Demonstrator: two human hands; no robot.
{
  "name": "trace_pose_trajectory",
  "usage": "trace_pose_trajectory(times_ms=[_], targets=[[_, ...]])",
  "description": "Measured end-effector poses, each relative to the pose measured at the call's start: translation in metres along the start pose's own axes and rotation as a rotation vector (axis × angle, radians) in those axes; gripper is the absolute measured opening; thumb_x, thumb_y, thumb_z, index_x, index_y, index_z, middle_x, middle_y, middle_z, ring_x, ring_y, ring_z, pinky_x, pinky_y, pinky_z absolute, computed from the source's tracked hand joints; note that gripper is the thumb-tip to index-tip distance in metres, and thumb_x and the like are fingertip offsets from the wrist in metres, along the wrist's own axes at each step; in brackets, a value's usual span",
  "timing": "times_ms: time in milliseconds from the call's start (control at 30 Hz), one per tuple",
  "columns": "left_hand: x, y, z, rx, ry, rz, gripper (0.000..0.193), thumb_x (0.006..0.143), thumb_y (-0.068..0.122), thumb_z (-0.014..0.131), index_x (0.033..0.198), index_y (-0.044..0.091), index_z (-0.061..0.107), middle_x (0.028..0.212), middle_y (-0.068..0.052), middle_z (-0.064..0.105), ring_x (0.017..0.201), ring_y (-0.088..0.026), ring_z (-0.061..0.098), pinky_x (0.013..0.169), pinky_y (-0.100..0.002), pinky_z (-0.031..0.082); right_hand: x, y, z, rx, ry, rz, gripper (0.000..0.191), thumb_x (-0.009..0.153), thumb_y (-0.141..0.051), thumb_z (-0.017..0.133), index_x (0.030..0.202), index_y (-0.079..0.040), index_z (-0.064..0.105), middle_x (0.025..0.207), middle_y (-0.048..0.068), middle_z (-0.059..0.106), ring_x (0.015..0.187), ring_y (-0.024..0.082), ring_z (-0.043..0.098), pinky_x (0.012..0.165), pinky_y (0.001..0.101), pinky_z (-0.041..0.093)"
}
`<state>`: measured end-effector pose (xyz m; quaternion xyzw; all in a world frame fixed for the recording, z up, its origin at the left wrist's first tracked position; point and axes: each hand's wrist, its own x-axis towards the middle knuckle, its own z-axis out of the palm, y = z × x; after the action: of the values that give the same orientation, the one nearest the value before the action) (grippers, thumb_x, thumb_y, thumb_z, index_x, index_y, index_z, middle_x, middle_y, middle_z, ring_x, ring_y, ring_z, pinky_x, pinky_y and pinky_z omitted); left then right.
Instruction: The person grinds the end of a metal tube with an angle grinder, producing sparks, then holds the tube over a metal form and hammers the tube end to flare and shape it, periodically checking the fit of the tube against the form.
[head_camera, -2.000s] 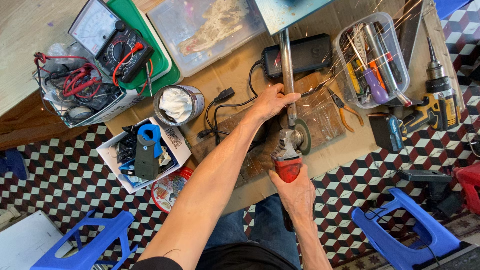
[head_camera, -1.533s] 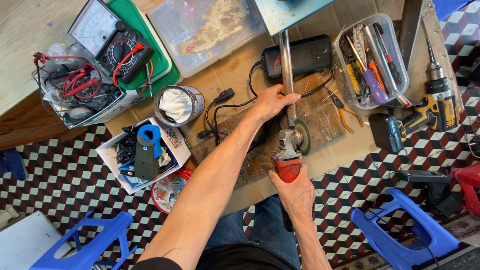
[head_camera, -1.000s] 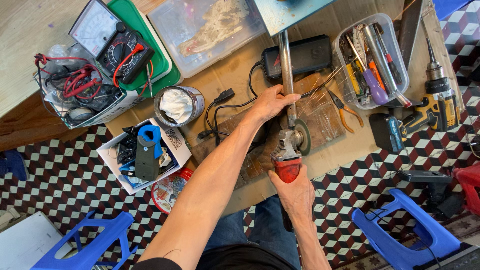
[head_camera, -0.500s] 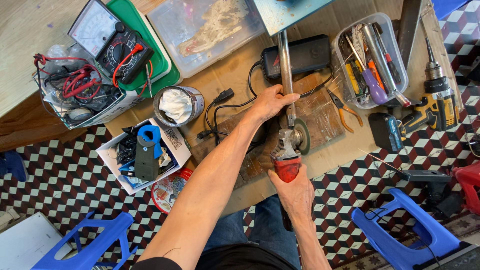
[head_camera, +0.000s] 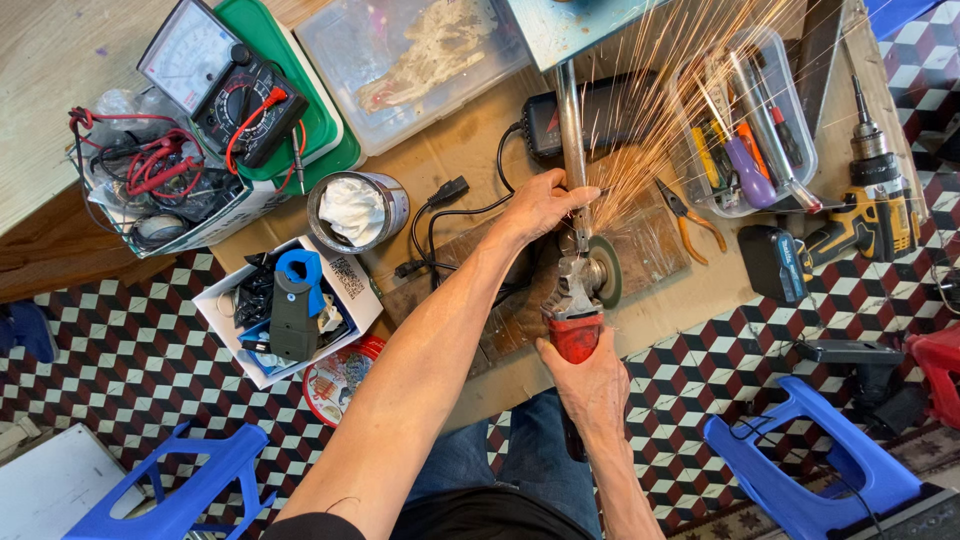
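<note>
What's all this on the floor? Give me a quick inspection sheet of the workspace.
Surface: brown cardboard sheet on patterned tile floor.
Job's things: angle grinder cutting metal tube; sparks flying.
Clutter: multimeter, tin can, tool tub, pliers, cordless drill.
Grippers: left hand steadies tube; right hand holds grinder.
Cables: black cord; red leads.
Surroundings: blue stools.

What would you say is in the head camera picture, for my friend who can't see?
Sparks fly as the right hand runs a red angle grinder against a metal pipe that the left hand steadies, on cardboard crowded with tools.
</note>
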<state>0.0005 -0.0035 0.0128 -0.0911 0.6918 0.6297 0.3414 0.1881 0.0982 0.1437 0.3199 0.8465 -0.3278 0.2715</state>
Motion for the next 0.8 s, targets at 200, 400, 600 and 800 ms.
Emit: trace_pose_trajectory(times_ms=[200,400,600,800], targets=[[-0.001,0.002,-0.001,-0.058,-0.017,0.000,0.050,0.080,0.049,0.080,0.099,0.003,0.068,0.067,-0.001,0.062,0.055,-0.010,0.050,0.047,-0.029,0.037,0.001,0.002,0.004,-0.065,0.012,0.016,0.066,0.073,-0.050,0.080,0.111,-0.002,0.055,0.094,0.024,0.073,0.090,0.042,0.071,0.084,0.0494,0.053],[-0.001,0.003,-0.001,-0.015,-0.003,-0.008,0.050,0.082,0.049,0.080,0.097,0.003,0.067,0.066,0.000,0.059,0.054,-0.009,0.046,0.046,-0.028,0.034,0.002,0.004,0.005,-0.061,0.023,0.000,0.067,0.073,-0.050,0.080,0.111,-0.001,0.055,0.092,0.025,0.073,0.090,0.044,0.071,0.083,0.0503,0.053],[-0.004,0.006,-0.002,-0.019,-0.005,-0.002,0.048,0.083,0.049,0.079,0.096,0.004,0.067,0.067,0.000,0.060,0.054,-0.008,0.047,0.047,-0.027,0.036,0.001,0.002,0.003,-0.076,0.028,-0.001,0.067,0.073,-0.051,0.081,0.109,-0.001,0.055,0.093,0.026,0.073,0.090,0.044,0.071,0.082,0.0507,0.053],[-0.006,0.009,0.000,-0.023,-0.004,-0.023,0.048,0.081,0.048,0.079,0.100,0.005,0.069,0.067,0.001,0.066,0.053,-0.007,0.052,0.047,-0.026,0.039,-0.010,0.004,-0.003,-0.039,0.016,0.020,0.065,0.072,-0.049,0.080,0.111,-0.003,0.056,0.093,0.023,0.073,0.088,0.040,0.072,0.081,0.0488,0.054]])
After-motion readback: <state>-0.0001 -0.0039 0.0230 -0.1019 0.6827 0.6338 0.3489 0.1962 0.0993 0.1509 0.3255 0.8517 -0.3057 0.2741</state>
